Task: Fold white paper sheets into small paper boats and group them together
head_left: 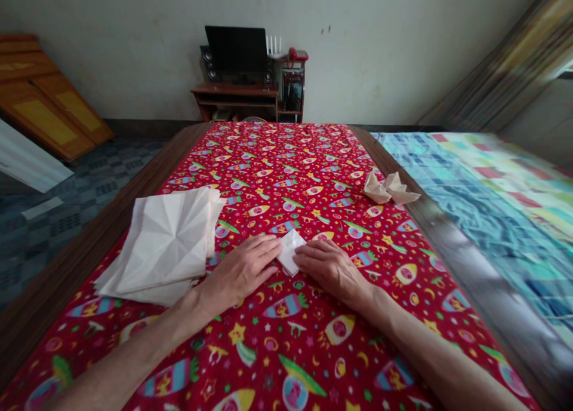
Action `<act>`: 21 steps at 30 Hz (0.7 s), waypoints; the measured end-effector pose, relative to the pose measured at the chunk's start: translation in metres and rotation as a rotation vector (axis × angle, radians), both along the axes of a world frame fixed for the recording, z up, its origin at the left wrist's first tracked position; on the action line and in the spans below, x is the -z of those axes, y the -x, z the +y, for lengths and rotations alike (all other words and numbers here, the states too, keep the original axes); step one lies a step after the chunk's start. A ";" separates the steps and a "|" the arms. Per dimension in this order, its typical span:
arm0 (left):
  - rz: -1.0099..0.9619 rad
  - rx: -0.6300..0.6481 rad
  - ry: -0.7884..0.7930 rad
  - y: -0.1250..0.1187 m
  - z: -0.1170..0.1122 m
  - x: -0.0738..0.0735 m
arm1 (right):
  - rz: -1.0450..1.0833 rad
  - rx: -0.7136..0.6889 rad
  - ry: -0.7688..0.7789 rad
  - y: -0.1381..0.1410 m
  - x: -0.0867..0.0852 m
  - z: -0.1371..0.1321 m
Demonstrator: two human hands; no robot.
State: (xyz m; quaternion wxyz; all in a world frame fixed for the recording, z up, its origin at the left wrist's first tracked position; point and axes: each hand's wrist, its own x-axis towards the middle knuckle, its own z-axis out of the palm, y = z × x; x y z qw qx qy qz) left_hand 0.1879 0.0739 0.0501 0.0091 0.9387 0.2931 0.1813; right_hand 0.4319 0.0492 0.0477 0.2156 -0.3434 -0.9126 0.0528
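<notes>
Paper folded small and white [290,251] lies flat on the red rocket-print cloth [290,154] that covers the bench [85,250], directly between the two hands. The left hand [244,272] rests palm down with its fingers stretched out flat, the fingertips touching the paper's left edge. The right hand [330,267] lies flat as well, its fingertips on the paper's right edge; neither hand is curled around it. Just beside the left hand, farther left, sits a stack of creased white sheets [163,244]. Two folded paper shapes [390,189] lie well apart from the hands, near the bench's right edge.
</notes>
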 end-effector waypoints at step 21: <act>-0.268 -0.155 0.183 -0.025 0.015 0.016 | 0.156 0.372 0.109 0.010 0.005 0.010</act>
